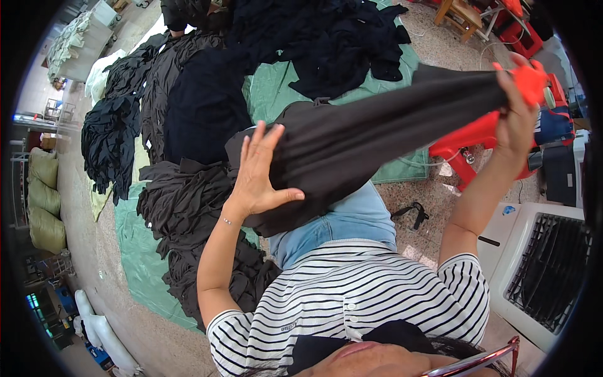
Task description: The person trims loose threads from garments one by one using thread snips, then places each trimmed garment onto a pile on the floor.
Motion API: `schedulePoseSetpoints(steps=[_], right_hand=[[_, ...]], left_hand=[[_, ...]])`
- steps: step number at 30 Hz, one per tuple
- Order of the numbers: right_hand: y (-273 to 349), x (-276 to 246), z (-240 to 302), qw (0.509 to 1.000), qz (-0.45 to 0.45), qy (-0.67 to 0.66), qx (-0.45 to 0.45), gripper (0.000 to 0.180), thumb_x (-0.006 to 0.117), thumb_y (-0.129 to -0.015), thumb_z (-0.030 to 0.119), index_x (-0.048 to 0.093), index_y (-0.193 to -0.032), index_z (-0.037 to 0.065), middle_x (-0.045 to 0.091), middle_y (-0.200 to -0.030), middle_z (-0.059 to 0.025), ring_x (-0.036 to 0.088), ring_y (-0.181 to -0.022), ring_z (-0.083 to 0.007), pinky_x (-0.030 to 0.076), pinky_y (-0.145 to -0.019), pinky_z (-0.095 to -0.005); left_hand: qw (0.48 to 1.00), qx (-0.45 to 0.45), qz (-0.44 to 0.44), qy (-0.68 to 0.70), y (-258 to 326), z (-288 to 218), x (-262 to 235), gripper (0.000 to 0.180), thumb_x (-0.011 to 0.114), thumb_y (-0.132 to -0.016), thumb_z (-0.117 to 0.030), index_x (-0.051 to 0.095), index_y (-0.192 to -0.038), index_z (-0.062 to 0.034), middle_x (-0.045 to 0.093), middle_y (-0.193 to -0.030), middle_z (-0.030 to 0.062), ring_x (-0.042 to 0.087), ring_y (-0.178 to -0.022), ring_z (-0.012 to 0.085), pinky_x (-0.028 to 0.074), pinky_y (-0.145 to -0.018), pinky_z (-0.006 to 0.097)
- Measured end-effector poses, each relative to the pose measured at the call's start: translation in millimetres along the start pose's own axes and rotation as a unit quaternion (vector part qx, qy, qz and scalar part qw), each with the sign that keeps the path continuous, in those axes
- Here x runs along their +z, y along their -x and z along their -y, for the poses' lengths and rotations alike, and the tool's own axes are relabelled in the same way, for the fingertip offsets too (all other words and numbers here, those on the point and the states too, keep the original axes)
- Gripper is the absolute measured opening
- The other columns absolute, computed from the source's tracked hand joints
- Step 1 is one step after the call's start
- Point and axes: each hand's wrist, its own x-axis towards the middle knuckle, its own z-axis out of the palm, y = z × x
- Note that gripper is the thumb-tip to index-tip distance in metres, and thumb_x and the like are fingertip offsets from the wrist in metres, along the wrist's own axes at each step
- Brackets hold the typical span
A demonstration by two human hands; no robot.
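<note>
The right hand (516, 122), to the right of the green sheet (143, 264), is gripping one end of a dark garment (377, 125), its fingers bending around the cloth, and the garment is reaching leftward above the sheet. The left hand (256, 173) is lying open, fingers wide apart, over the garment's other end, while dark clothing heaps (188, 198) are covering parts of the sheet.

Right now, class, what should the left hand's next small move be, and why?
Probably close the left hand gently on the cloth: its fingers are spread at the cloth's left end, while the right hand holds the other end up.
</note>
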Motion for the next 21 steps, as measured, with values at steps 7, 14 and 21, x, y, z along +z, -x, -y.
schedulePoseSetpoints(steps=[7, 14, 21], right_hand=[[-18.8, -56.6, 26.8, 0.997, -0.063, 0.033, -0.031, 0.059, 0.076, -0.082, -0.001, 0.048, -0.134, 0.000, 0.064, -0.125, -0.0111, 0.066, -0.097, -0.0170, 0.057, -0.078, -0.0278], [0.7, 0.9, -22.8, 0.982, 0.134, 0.107, 0.078, 0.040, 0.071, -0.092, 0.010, 0.061, -0.130, 0.010, 0.052, -0.077, 0.0089, 0.044, -0.061, -0.0016, 0.035, -0.055, -0.0175], [2.2, 49.1, -47.7, 0.986, 0.146, -0.056, 0.056, 0.051, 0.069, -0.090, 0.000, 0.054, -0.138, 0.010, 0.056, -0.086, 0.0074, 0.047, -0.069, -0.0007, 0.036, -0.060, -0.0167]], left_hand=[[0.946, -0.051, 0.302, 0.109, 65.2, -18.6, 35.7, 0.074, 0.082, -0.071, -0.050, 0.062, -0.121, 0.0002, 0.065, -0.116, 0.0222, 0.065, -0.105, 0.0390, 0.052, -0.091, 0.045], [0.957, -0.264, -0.054, 0.110, 92.8, -24.5, -48.4, 0.034, 0.072, -0.068, 0.002, 0.065, -0.102, 0.0004, 0.066, -0.095, 0.0122, 0.067, -0.091, 0.0228, 0.052, -0.082, 0.034], [0.861, -0.003, -0.425, -0.280, 99.9, -51.0, -153.7, 0.028, 0.066, -0.079, 0.007, 0.060, -0.106, 0.0001, 0.069, -0.107, 0.0170, 0.067, -0.095, 0.0328, 0.053, -0.088, 0.038]])
